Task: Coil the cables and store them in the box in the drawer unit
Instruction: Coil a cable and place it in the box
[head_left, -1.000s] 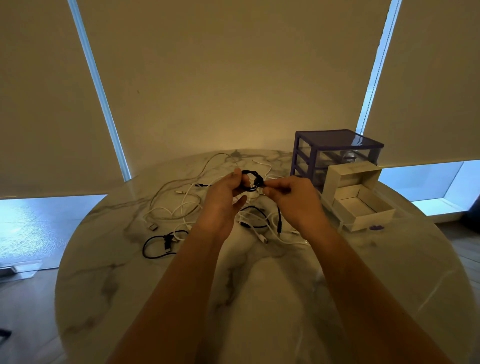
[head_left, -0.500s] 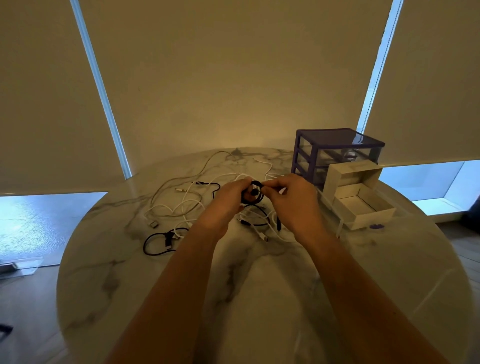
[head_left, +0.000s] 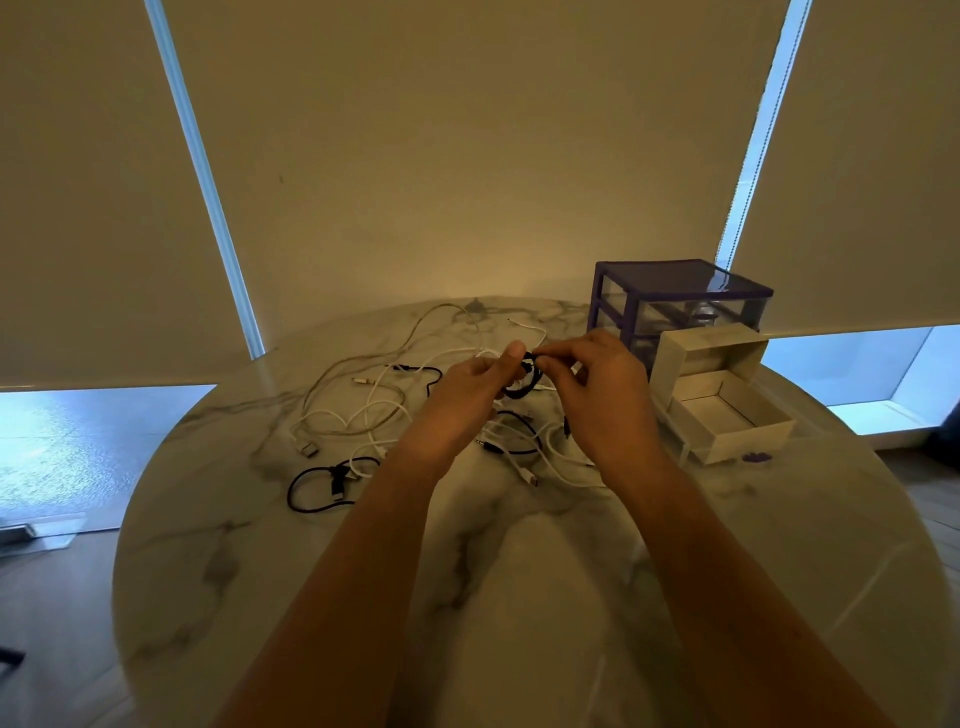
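Both my forearms reach forward, wrists close together. My left hand (head_left: 470, 387) curls its fingers in a hold. My right hand (head_left: 597, 387) pinches with thumb and fingertips, meeting the left.

We're only getting one view, head-worn, looking forward and down at the table (head_left: 519, 597), close over both forearms.
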